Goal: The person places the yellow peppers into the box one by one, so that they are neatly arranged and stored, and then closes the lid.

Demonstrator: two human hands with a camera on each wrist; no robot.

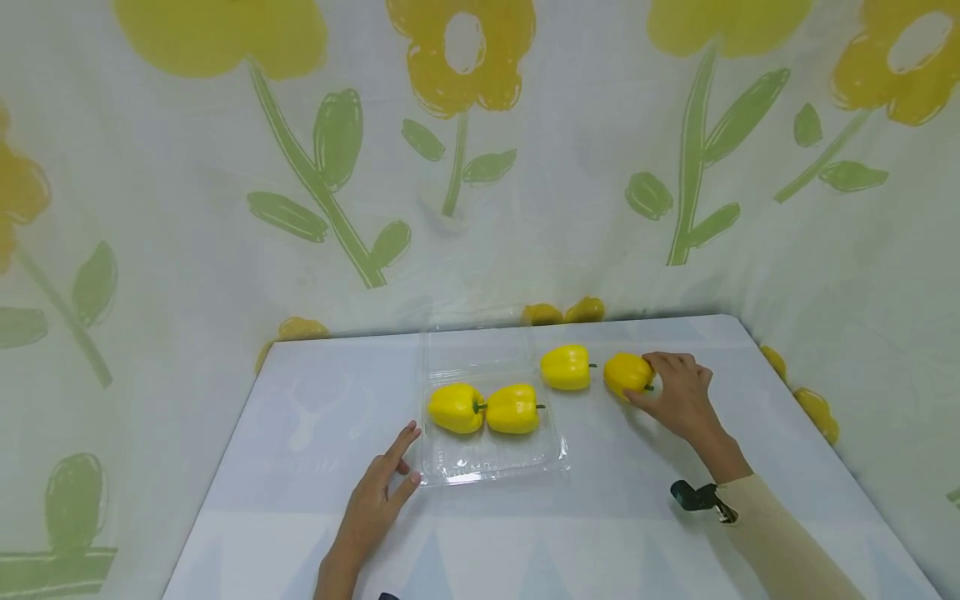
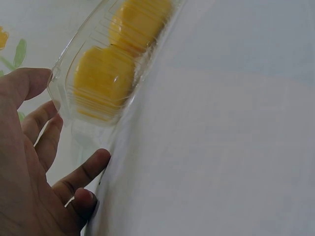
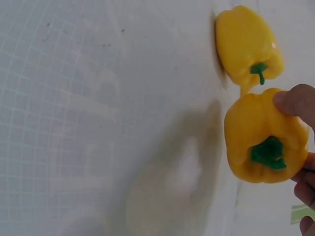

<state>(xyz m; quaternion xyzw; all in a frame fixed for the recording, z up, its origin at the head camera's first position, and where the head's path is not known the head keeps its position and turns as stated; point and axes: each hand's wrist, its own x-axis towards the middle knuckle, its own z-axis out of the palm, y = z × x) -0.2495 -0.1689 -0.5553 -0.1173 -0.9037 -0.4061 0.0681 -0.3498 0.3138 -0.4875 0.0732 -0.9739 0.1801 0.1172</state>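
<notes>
My right hand (image 1: pixel 681 398) grips a yellow bell pepper (image 1: pixel 624 373) between thumb and fingers; its green stem faces the camera in the right wrist view. Left of it, a second yellow pepper (image 1: pixel 566 367) lies on the table. Two more peppers, one on the left (image 1: pixel 453 408) and one on the right (image 1: pixel 513 409), lie side by side in a clear plastic clamshell box (image 1: pixel 487 462), whose lid (image 1: pixel 477 348) is folded back. Beside the box's near left corner is my left hand (image 1: pixel 375 498), fingers spread, thumb touching the rim in the left wrist view.
The white table (image 1: pixel 300 475) ends at a far edge just behind the box lid. A flower-printed cloth (image 1: pixel 525 233) hangs behind and along the sides. A dark wrist camera (image 1: pixel 693 497) sticks out from the right sleeve (image 1: pixel 780 533).
</notes>
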